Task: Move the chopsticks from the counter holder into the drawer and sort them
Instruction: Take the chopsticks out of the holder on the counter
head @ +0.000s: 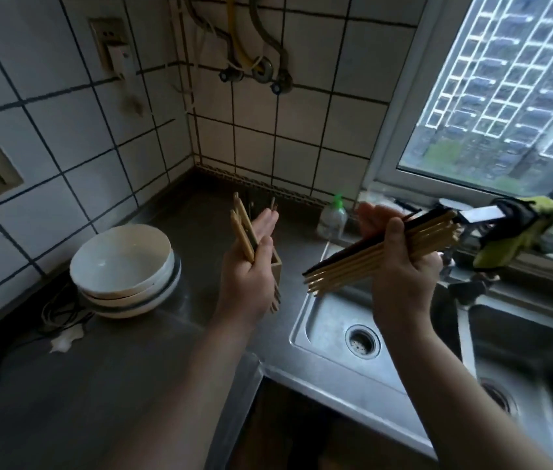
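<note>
We are seeing the left hand (pixel 249 266) from its back, so the exact grip is hiding from us; its fingers (pixel 266 221) are pointing up nearly straight while it is holding a few pale chopsticks (pixel 242 228) upright, lower tips poking out below the wrist. The right hand (pixel 400 266) is curling thumb and fingers around a mixed bundle (pixel 363 256) of pale and dark chopsticks, slanting over the sink (pixel 329 320). The wooden holder (pixel 277 269) is sitting on the counter (pixel 132 385), mostly covered by the left hand. Stacked bowls (pixel 122 262) are standing to the left. A green cloth (pixel 519 228) is draping over blurred fittings by the window.
</note>
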{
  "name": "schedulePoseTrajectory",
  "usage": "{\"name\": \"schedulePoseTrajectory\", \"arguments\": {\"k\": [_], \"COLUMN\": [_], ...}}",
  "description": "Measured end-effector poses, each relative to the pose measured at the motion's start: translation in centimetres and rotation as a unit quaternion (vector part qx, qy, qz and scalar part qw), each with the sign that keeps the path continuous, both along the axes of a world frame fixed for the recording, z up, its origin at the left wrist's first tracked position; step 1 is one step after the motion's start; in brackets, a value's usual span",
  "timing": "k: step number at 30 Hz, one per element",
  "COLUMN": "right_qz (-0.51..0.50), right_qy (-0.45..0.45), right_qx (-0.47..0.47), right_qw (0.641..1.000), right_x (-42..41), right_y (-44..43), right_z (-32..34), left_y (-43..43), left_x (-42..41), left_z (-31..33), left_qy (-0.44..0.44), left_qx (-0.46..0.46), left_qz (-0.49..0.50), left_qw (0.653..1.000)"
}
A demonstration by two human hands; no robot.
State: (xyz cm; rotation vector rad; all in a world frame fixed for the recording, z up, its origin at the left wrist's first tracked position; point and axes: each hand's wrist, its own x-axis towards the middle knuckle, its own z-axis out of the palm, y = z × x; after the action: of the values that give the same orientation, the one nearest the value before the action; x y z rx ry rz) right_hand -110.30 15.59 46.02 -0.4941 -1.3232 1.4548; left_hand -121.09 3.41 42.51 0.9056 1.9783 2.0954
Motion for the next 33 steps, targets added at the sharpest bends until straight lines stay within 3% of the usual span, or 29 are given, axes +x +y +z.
{"name": "schedulePoseTrajectory", "arguments": {"k": [8, 19, 24, 33], "right_qz": [-0.082, -0.221, -0.303, -0.407], "right_qy": [-0.041, -0.086, -0.062, -0.076], "right_qx": [-0.042, -0.093, -0.112, -0.09], "right_qw": [0.995, 0.967, 0.944, 0.906], "right_x": [9.1, 24.8, 34.6, 58.6], "right_y": [-4.6, -8.6, -10.0, -15.0], "right_z": [-4.3, -6.8, -7.2, -8.7], "left_y": [-1.5, -1.2, -0.2, -1.4], "left_x": [7.6, 20.8, 30.0, 53.2], "left_z": [-4.8, -7.8, -8.6, -9.6], "left_qy": [-0.093, -0.099, -0.101, -0.03], "left_qx": [-0.056, -0.133, -0.153, -0.164], "left_qz": [-0.14, -0.302, -0.389, -0.492], "left_qw": [0.984, 0.939, 0.903, 0.855]}}
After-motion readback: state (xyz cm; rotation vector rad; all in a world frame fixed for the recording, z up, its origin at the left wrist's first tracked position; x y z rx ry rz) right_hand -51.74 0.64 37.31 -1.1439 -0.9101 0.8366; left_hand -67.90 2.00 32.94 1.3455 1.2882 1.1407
